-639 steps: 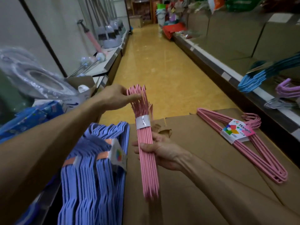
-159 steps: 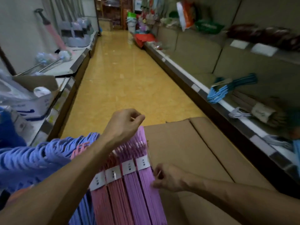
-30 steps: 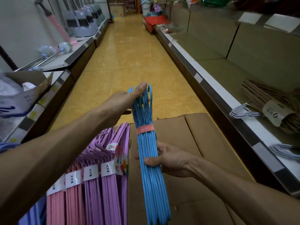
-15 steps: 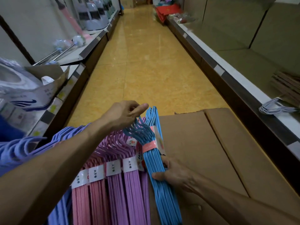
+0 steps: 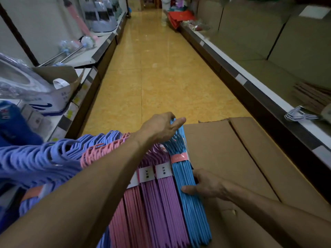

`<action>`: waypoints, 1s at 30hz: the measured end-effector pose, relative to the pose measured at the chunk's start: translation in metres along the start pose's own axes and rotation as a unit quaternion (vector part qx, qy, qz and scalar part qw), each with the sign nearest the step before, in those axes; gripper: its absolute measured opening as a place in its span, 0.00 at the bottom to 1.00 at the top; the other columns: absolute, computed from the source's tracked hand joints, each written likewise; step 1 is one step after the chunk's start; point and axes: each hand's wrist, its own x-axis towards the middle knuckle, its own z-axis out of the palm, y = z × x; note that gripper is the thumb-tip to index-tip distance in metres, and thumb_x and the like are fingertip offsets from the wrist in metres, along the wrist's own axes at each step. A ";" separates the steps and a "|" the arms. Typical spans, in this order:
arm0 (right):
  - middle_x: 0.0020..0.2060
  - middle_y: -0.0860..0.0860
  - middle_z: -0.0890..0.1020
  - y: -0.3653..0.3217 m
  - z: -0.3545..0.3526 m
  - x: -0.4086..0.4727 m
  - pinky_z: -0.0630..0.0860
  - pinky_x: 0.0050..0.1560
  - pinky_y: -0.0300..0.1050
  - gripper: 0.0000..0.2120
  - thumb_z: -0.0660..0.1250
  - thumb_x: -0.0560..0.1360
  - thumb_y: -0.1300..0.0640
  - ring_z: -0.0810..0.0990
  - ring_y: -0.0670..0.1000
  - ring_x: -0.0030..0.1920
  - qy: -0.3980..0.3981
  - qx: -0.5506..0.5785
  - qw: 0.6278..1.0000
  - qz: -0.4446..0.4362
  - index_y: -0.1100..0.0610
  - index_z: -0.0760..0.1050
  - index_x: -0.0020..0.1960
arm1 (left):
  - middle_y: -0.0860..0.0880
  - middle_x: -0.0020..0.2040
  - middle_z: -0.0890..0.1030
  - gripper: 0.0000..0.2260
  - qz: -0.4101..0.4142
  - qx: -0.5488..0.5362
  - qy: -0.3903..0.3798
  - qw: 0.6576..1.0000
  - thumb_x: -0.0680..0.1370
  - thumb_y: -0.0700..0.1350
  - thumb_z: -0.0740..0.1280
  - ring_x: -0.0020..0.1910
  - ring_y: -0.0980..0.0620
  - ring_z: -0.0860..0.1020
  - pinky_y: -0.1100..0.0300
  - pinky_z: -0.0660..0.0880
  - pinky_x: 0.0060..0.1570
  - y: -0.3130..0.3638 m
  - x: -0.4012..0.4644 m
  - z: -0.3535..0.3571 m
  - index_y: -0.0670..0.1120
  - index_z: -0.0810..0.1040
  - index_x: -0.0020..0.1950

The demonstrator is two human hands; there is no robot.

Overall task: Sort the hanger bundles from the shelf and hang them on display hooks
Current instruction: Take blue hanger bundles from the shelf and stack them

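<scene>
A: Start at the left. What's sorted so far?

B: A row of bundles lies side by side on the cardboard box (image 5: 223, 149), which serves as the surface. Farthest left is a big heap of periwinkle hangers (image 5: 35, 158). Next come the pink bundles (image 5: 118, 221), then the purple bundles (image 5: 157, 203) with white paper bands.

A: And the one being handled?

B: The blue bundle (image 5: 189, 194), at the right end of the row, touching the purple ones. It has a pink band near the hooks. The left hand (image 5: 159, 128) reaches across the row, and its fingers (image 5: 176, 120) curl over the blue hooks at the far end. The right hand (image 5: 206, 187) grips the bundle's straight part from the right side, thumb on top, the rest tucked beneath.

A: So how far along is it?

B: I'd judge the colour sorting well advanced: four colours lined up, blue just being settled in place. The hanging part looks untouched; no display hooks show anywhere here, and nothing is hung.

A: Anything left on the shelf?

B: On the shelf (image 5: 268, 93) at right I see a white bundle (image 5: 297, 114) near the edge and a brown bundle (image 5: 313, 97) behind it, both partly cut off. Those probably need fetching too. After that, every bundle on the box has yet to go up.
</scene>
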 end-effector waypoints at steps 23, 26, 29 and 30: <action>0.52 0.44 0.80 0.032 -0.109 -0.128 0.79 0.54 0.42 0.11 0.63 0.81 0.46 0.78 0.44 0.52 0.148 -0.197 0.969 -0.003 0.48 0.75 0.59 | 0.56 0.56 0.81 0.13 0.164 -0.217 0.056 0.961 0.82 0.55 0.60 0.56 0.57 0.78 0.61 0.73 0.52 0.128 0.014 0.013 0.52 0.81 0.59; 0.49 0.43 0.81 0.053 -0.121 -0.155 0.79 0.55 0.41 0.07 0.64 0.80 0.47 0.79 0.42 0.51 0.190 -0.097 0.977 -0.015 0.46 0.77 0.56 | 0.56 0.53 0.83 0.12 0.188 -0.241 0.040 0.951 0.82 0.55 0.62 0.54 0.56 0.80 0.56 0.77 0.55 0.158 0.015 0.025 0.53 0.82 0.56; 0.47 0.42 0.82 0.081 -0.140 -0.191 0.78 0.51 0.38 0.05 0.65 0.79 0.47 0.79 0.39 0.49 0.265 -0.072 0.961 -0.025 0.45 0.79 0.52 | 0.57 0.50 0.83 0.09 0.222 -0.269 -0.003 0.937 0.81 0.53 0.63 0.50 0.59 0.81 0.54 0.79 0.54 0.195 0.016 0.042 0.56 0.82 0.54; 0.46 0.42 0.82 0.091 -0.147 -0.202 0.78 0.51 0.39 0.05 0.66 0.79 0.48 0.79 0.39 0.48 0.294 -0.067 0.953 -0.024 0.45 0.79 0.51 | 0.58 0.50 0.83 0.08 0.234 -0.277 -0.013 0.932 0.81 0.53 0.63 0.50 0.60 0.82 0.55 0.79 0.53 0.207 0.016 0.048 0.57 0.82 0.54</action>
